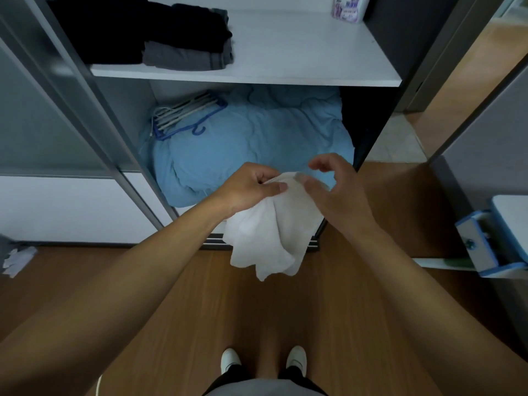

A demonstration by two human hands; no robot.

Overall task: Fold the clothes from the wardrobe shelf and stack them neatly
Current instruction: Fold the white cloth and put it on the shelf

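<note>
The left grip (251, 190) pinches the bunched top edge of a white garment (271, 232), thumb over curled fingers. The right grip (337, 192) is loosely spread, its thumb touching the cloth. The garment hangs before the wardrobe's lower compartment, its long axis vertical and its loose end pointing at the wooden floor (171, 310). Dark folded clothes (171, 38) lie on the shelf (285, 52) above.

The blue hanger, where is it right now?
In the head view the blue hanger lies left of centre in the wardrobe's lower compartment, on the light blue bedding, beside white hangers, under the white shelf.
</note>
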